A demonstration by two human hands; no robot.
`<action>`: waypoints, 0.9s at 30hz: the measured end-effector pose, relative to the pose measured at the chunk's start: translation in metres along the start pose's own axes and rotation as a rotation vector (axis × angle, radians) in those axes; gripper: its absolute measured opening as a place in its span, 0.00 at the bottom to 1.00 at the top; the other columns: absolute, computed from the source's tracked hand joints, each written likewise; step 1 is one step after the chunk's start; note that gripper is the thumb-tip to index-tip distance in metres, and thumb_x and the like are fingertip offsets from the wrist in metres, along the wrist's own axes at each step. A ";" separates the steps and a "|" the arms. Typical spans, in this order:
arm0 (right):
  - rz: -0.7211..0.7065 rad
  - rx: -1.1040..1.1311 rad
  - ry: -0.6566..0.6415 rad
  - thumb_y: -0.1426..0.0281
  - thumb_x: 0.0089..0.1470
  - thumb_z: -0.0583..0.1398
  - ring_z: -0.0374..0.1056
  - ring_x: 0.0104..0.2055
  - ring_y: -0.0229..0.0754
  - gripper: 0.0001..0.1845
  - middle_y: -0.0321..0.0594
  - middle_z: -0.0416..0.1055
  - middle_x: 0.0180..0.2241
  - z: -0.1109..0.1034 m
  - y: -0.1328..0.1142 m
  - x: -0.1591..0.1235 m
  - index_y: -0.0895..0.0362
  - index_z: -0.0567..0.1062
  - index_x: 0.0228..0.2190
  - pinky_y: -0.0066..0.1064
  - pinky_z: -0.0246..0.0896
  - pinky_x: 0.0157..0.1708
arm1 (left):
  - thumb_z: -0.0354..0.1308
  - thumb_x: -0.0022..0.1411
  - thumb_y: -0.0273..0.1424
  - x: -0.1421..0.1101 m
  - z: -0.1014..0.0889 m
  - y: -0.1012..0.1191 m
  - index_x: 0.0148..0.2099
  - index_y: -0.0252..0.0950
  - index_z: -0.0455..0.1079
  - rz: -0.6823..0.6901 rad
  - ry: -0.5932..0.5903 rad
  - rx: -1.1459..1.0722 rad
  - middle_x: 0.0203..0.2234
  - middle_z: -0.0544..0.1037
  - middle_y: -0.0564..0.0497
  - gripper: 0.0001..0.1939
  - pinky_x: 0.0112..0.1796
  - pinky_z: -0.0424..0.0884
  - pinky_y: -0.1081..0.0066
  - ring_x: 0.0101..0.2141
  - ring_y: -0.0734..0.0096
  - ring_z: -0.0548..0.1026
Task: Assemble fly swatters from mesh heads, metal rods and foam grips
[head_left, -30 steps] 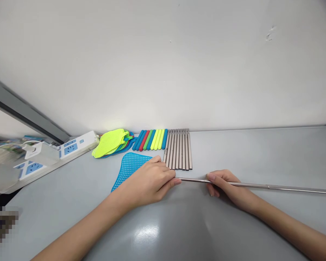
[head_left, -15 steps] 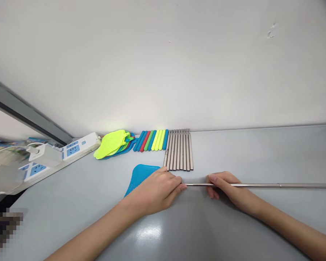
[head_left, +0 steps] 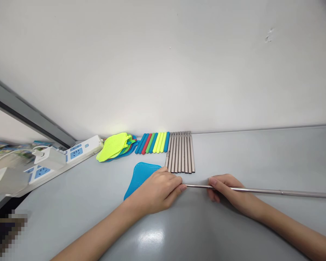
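Evidently the steadiest way to work here is with the two hands in one line. The left hand (head_left: 159,190) has thumb and fingers pressed together on the near end of a long, thin, silvery telescopic metal rod (head_left: 263,191), just beside a blue perforated plastic paddle (head_left: 141,177); the fingers cover the spot between the two, so whether they are joined I cannot tell. The right hand (head_left: 229,188) pinches the rod farther along, between thumb and curled fingers, and the rod runs on over the wrist and out of view at the right. I would apply any force straight along the rod, since a sideways push could bend its slimmer section, and I would mind the long free end. The smooth grey tabletop (head_left: 198,232) shows a bright patch of reflected light. Towards its back edge lie a row of silvery metal tubes (head_left: 180,152), a row of blue, red, green and yellow rounded plastic sticks (head_left: 152,143), and a pile of yellow, green, red and blue mesh paddles (head_left: 115,145). Left of these is a white power strip with blue sockets (head_left: 91,145), and a plain whitish wall (head_left: 179,72) rises behind.
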State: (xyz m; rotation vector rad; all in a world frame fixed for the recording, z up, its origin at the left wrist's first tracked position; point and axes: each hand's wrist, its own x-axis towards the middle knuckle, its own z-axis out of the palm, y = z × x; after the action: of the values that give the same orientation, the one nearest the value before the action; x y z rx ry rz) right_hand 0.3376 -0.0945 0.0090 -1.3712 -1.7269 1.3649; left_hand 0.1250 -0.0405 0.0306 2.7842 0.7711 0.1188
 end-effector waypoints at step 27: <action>0.011 -0.007 -0.020 0.58 0.55 0.43 0.53 0.21 0.33 0.25 0.34 0.59 0.17 -0.001 0.001 -0.001 0.59 0.67 0.18 0.25 0.47 0.22 | 0.37 0.62 0.33 0.001 -0.003 -0.003 0.29 0.34 0.60 -0.035 0.050 -0.114 0.23 0.64 0.53 0.14 0.32 0.59 0.73 0.28 0.75 0.62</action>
State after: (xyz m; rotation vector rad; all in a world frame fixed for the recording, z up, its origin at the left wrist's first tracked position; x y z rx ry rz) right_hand 0.3390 -0.0953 0.0084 -1.3771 -1.7413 1.3833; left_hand 0.1237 -0.0373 0.0330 2.6681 0.7984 0.2197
